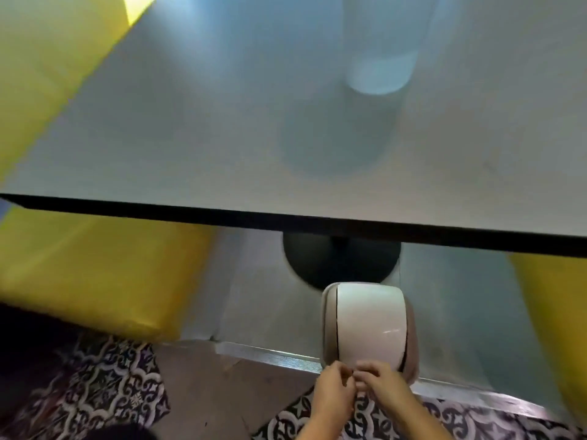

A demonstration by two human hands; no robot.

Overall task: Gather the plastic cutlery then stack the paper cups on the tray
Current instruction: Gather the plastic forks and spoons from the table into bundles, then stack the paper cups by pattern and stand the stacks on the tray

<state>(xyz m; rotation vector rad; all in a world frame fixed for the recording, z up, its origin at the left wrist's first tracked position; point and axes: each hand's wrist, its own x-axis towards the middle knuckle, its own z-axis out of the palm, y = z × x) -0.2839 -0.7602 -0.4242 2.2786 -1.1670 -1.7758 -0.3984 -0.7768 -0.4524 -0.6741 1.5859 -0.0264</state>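
Observation:
The view is heavily blurred by motion. Low in the frame, below the table edge, I hold a white rounded object (368,325) upright; it looks like a tray, but I cannot tell for sure. A thin white layer shows at its left side and a beige piece (411,354) behind it. My left hand (333,395) and my right hand (381,384) meet at its lower edge, fingers curled and pinching it. A pale blurred cylinder (379,71) stands on the white table (190,122), possibly cups. No cutlery is visible.
The table's black front edge (286,217) crosses the frame. Its black pedestal base (340,262) is under it. Yellow seats (95,274) flank the table on the left and a yellow seat (559,306) on the right. Patterned floor tiles (111,392) lie below me.

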